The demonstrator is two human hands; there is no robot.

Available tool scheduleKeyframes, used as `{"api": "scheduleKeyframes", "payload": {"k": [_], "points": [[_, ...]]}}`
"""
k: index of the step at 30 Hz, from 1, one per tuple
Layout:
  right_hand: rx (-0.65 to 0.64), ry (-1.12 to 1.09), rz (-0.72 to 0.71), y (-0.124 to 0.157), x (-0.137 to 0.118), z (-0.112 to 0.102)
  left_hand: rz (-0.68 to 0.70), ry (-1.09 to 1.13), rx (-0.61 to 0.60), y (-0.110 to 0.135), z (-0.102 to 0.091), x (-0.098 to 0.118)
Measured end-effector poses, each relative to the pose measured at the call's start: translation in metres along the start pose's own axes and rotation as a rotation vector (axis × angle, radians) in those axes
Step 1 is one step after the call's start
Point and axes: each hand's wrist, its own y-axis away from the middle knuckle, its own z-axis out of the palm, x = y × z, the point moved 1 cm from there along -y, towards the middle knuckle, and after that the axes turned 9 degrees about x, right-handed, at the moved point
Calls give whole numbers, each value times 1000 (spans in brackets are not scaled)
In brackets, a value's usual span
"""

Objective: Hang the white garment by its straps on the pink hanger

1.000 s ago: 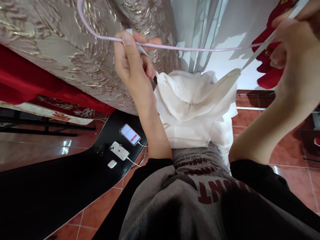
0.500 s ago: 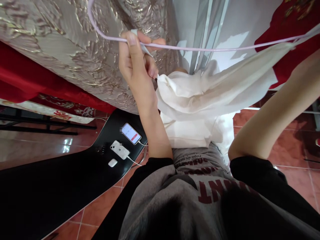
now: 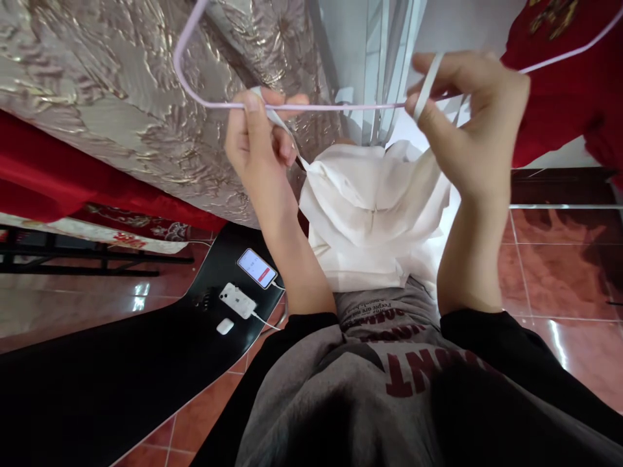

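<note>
A thin lilac clothes hanger (image 3: 335,106) runs across the top of the view. My left hand (image 3: 257,139) pinches its bar together with one white strap of a cream garment (image 3: 374,214) that hangs bunched below, against my grey shirt. My right hand (image 3: 467,123) is raised at the middle right. Its fingers grip the garment's other white strap (image 3: 428,84) right at the hanger bar. Both hands are shut around strap and hanger.
A black table (image 3: 121,363) at lower left carries two phones (image 3: 256,268) on cables and a small white case (image 3: 224,326). Patterned silver curtain (image 3: 111,97) hangs at upper left, red fabric (image 3: 559,84) at upper right. Red glossy floor tiles (image 3: 559,259) lie around.
My right hand has come back in from the far right to the middle of the hanger, bringing the strap up to the bar. The garment has bunched up again.
</note>
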Motion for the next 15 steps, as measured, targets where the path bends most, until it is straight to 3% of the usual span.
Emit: {"api": "scheduleKeyframes", "payload": {"k": [3,9,15], "points": [[53,-39,-4,2,7,9,27,28,-3,-4,-13,2],[177,-217,-17,10,13,12,265,-21,152,-15,-44,4],[147,-110,-8,11,16,11,404,-35,276,-19,-45,12]]}}
